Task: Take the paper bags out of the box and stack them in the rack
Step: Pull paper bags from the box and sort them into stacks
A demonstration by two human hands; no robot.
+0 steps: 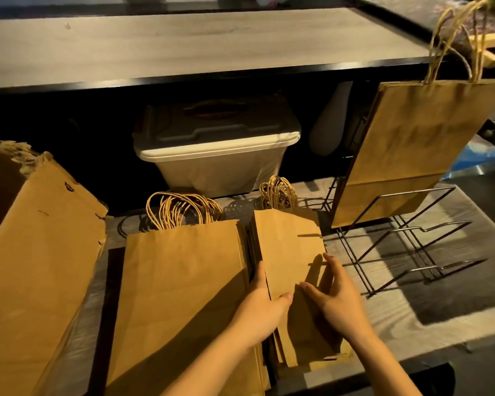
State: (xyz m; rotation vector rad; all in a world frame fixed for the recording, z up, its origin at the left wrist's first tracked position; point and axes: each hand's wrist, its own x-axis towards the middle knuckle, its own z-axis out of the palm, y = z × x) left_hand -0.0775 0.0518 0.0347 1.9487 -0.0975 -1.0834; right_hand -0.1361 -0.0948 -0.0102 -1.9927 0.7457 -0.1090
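dark counter (pixel 397 315): wide pile (pixel 183 281) and narrow pile (pixel 286 247) of bags, two, handles toward 12 o'clock; left hand (pixel 265 307) grips narrow pile, right hand (pixel 336 295) flat atop.

Both bare forearms reach in from the near edge of the desk (pixel 395 318). The left hand (pixel 262 305) pinches the left edge of a stack of paper bags (pixel 286 241), thumb on top. The right hand (pixel 336 298) lies on it, fingers straight.

box (pixel 35 267) cut off at left edge; left hand (pixel 262 307) fingers hidden beneath small bag stack (pixel 289 252).
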